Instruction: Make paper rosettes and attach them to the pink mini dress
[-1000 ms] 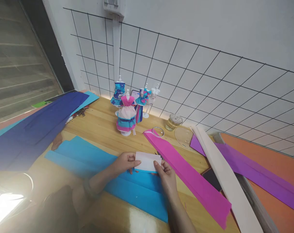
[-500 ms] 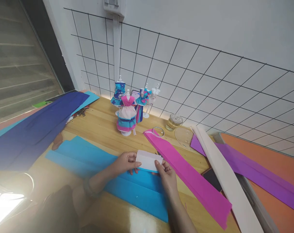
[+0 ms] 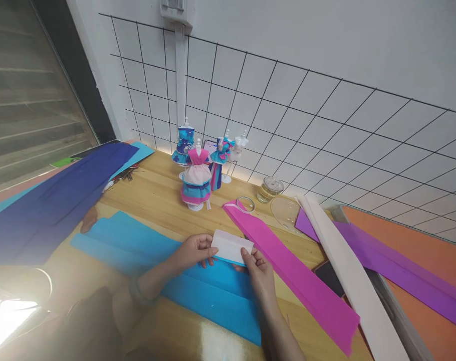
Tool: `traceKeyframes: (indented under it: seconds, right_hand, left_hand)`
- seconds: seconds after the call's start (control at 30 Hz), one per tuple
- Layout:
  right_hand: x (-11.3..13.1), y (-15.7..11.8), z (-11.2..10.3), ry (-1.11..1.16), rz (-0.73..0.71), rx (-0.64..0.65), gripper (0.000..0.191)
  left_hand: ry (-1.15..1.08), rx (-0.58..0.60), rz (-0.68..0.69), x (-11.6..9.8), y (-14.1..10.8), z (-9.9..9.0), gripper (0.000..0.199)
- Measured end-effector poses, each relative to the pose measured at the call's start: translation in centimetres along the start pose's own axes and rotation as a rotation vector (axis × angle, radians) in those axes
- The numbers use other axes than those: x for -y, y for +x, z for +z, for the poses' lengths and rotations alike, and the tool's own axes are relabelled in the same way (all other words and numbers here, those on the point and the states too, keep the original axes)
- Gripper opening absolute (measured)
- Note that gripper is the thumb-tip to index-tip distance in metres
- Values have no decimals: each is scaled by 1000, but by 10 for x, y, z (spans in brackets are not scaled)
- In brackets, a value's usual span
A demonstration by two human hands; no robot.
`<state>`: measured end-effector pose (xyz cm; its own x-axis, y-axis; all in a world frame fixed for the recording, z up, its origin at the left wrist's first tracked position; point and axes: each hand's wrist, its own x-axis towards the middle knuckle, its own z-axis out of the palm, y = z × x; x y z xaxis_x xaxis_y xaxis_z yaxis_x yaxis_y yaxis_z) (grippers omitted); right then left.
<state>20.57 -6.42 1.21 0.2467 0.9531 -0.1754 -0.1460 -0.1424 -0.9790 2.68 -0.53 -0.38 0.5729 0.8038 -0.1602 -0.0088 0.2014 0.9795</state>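
Between my two hands I hold a small rectangle of pale pink crepe paper (image 3: 232, 245) with a blue strip along its lower edge. My left hand (image 3: 198, 249) pinches its left end, thumb on top and fingers beneath. At the right end, my right hand (image 3: 258, 265) grips it with the thumb pressed on the front. Below both hands lies a wide folded sheet of blue crepe paper (image 3: 216, 296) on the wooden table (image 3: 153, 195). A long pink crepe paper strip (image 3: 295, 271) runs just right of my right hand.
Several small dress forms, one in a layered pink and blue paper dress (image 3: 196, 175), stand at the back. Near them are a roll of tape (image 3: 245, 204) and a glass jar (image 3: 270, 189). Cream (image 3: 352, 271) and purple paper (image 3: 397, 281) lie right, dark blue paper (image 3: 62, 200) left.
The pale pink piece has shifted very slightly and tilted a little in my hands. Everything else stays where it was.
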Motion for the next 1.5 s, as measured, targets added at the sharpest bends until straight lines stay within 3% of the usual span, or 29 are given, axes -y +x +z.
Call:
traceKeyframes:
  seconds: [0.17, 0.33, 0.53, 0.97, 1.23, 1.5]
  right_hand:
    - [0, 1, 1, 6, -1, 17, 29]
    - [2, -1, 3, 57, -1, 42, 36]
    - [-4, -2, 11, 63, -1, 23, 41]
    - [-4, -3, 11, 42, 2, 103, 37]
    - [-7, 1, 6, 18, 3, 30, 41]
    - [-8, 1, 6, 52, -5, -8, 35]
  left_hand:
    - [-3, 26, 2, 2, 0, 0, 41]
    - [0, -20, 41, 3, 2, 0, 39]
    - [-45, -34, 29, 5, 1, 10, 51]
    - [-39, -59, 41, 9, 3, 6, 40]
    - [-181, -32, -20, -6, -1, 9, 42]
    - [-202, -104, -71, -2, 0, 8, 39]
